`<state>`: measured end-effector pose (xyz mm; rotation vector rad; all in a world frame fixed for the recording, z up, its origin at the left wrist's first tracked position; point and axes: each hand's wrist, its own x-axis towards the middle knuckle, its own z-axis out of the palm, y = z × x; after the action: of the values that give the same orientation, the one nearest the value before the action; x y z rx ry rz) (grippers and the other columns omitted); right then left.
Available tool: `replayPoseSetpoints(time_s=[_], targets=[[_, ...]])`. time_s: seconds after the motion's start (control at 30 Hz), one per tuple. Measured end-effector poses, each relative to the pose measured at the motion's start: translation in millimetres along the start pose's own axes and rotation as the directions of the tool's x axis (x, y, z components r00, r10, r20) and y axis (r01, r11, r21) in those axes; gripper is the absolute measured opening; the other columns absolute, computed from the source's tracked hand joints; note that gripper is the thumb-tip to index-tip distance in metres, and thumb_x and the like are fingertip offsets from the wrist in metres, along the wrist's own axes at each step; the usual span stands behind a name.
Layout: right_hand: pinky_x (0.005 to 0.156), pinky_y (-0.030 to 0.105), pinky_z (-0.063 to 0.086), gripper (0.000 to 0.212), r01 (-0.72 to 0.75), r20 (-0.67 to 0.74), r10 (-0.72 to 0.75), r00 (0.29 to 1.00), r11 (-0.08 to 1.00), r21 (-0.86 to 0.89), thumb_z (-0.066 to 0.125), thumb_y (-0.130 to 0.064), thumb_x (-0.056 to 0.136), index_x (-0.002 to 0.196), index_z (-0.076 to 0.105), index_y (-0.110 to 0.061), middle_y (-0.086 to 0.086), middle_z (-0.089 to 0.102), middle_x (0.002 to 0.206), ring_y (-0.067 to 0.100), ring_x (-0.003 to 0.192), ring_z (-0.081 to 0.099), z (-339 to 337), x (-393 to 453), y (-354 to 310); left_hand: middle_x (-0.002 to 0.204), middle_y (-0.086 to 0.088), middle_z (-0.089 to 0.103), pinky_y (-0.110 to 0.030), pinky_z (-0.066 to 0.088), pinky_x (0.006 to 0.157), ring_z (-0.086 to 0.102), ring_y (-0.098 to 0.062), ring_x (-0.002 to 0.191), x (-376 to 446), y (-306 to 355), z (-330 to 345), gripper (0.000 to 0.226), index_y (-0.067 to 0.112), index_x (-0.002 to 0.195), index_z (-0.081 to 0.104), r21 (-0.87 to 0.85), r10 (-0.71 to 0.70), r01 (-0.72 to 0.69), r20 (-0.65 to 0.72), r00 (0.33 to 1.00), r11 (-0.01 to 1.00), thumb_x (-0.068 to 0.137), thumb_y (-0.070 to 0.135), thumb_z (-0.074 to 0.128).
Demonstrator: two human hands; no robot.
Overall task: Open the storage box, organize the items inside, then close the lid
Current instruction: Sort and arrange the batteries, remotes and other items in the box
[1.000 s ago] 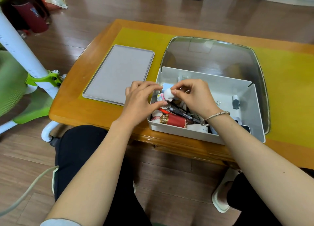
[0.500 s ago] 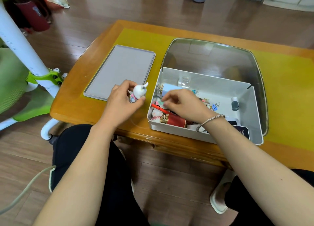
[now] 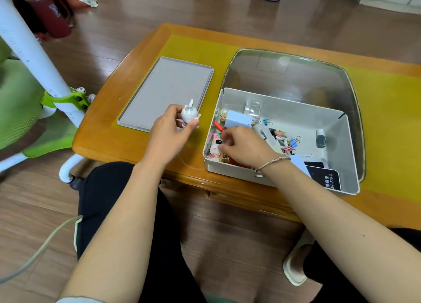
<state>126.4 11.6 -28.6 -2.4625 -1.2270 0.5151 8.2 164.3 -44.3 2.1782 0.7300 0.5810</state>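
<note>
Nearest me, my right hand [image 3: 241,148] is down in the near-left corner of the open storage box [image 3: 282,179], fingers [image 3: 224,147] curled among the small items there; I cannot tell whether they have closed on anything. Just left of the box, my left hand [image 3: 169,129] holds a small white figurine [image 3: 189,114] upright, pinched between thumb and fingertips above the surface [image 3: 127,143], at the near-right corner of the grey lid [image 3: 168,91]. I judge this as the sorting step: the lid is off and lying flat to the left of the box, and pieces are being taken out or regrouped. The next move calls for setting the figurine down somewhere stable, either beside the box or back in a cleared spot, while the right hand picks through the clutter without tipping anything. Further into the box I see a pale blue block [image 3: 239,119], binder clips [image 3: 292,143] near the middle, and a small dark bottle [image 3: 320,138] standing by the right wall. Behind the box lies a clear domed cover [image 3: 296,75] on the yellow mat. Beyond the wooden surface the room has wood flooring, and well left of the box stands a green and white chair [image 3: 27,93].
</note>
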Motion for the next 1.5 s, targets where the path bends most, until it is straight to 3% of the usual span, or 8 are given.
replayPoseSetpoints(time_s=[0.1,0.23,0.63,0.73,0.87,1.07,1.27,1.5], targets=[[0.083,0.034,0.049,0.048,0.025,0.206,0.015,0.978,0.982,-0.189,0.054,-0.046,0.089,0.126,0.050,-0.015,0.006,0.063,0.112,0.025,0.101,0.059,9,8,-4,0.102,0.011,0.056,-0.013,0.043,0.065,0.057,-0.006,0.087,0,1,1,0.033,0.026,0.114,0.047,-0.006,-0.006,0.006,-0.009,1.000,1.000,0.089,0.040,0.064],[0.088,0.033,0.047,0.058,0.012,0.317,-0.007,0.948,1.000,-0.014,0.058,-0.040,0.087,0.137,0.038,-0.020,0.004,0.058,0.117,0.024,0.103,0.056,13,17,-4,0.106,0.010,0.057,-0.012,0.043,0.067,0.058,-0.009,0.092,-1,4,6,0.039,0.019,0.121,0.051,-0.017,-0.018,0.018,0.006,1.000,1.000,0.089,0.037,0.064],[0.053,0.014,0.044,0.034,0.025,0.051,-0.053,0.997,0.896,0.444,0.073,-0.021,0.078,0.101,0.048,-0.019,-0.009,0.052,0.069,0.002,0.054,0.055,18,10,2,0.114,0.002,0.061,-0.007,0.039,0.066,0.057,-0.007,0.095,-2,10,18,0.041,0.015,0.125,0.049,-0.074,-0.018,0.016,-0.029,0.999,0.997,0.092,0.034,0.062],[0.063,0.024,0.047,0.046,0.042,0.009,-0.052,0.999,0.900,0.435,0.078,-0.026,0.074,0.110,0.050,-0.020,-0.010,0.050,0.074,0.005,0.063,0.049,15,6,1,0.109,0.006,0.059,-0.003,0.041,0.066,0.057,-0.002,0.090,-3,13,21,0.038,0.014,0.124,0.049,-0.117,-0.009,0.004,-0.036,0.999,0.993,0.092,0.032,0.062],[0.051,0.010,0.033,0.031,0.035,-0.130,0.040,0.991,0.851,0.524,0.080,-0.037,0.069,0.089,0.065,-0.019,-0.019,0.049,0.052,-0.003,0.047,0.042,5,3,5,0.104,0.009,0.057,0.001,0.040,0.068,0.055,0.012,0.086,-4,17,24,0.036,0.011,0.122,0.050,-0.177,-0.006,-0.008,-0.077,0.997,0.984,0.093,0.028,0.061],[0.070,0.040,0.054,0.042,-0.001,-0.211,0.176,0.961,0.769,0.639,0.080,-0.042,0.066,0.087,0.066,-0.007,0.011,0.070,0.080,0.029,0.073,0.066,-25,-11,28,0.107,0.008,0.057,-0.003,0.044,0.072,0.054,0.018,0.090,-4,21,24,0.037,0.011,0.128,0.046,-0.279,-0.019,-0.009,-0.098,0.995,0.960,0.096,0.027,0.056],[0.049,0.018,0.049,0.025,0.015,-0.309,0.276,0.910,0.724,0.689,0.078,-0.023,0.074,0.092,0.063,-0.014,0.010,0.068,0.083,0.013,0.062,0.063,-51,-30,72,0.115,0.008,0.059,-0.006,0.045,0.081,0.057,0.005,0.103,-4,34,31,0.035,0.019,0.126,0.047,-0.299,0.098,-0.109,-0.051,0.994,0.948,0.093,0.018,0.061],[0.053,0.013,0.053,0.028,-0.148,-0.304,0.462,0.833,0.716,0.682,0.067,-0.013,0.085,0.108,0.062,0.002,0.021,0.066,0.090,0.008,0.053,0.063,-71,-52,142,0.123,0.007,0.057,-0.009,0.046,0.086,0.055,0.002,0.109,5,57,55,0.040,0.021,0.129,0.048,-0.302,0.190,-0.182,-0.003,0.982,0.936,0.092,0.013,0.062]])
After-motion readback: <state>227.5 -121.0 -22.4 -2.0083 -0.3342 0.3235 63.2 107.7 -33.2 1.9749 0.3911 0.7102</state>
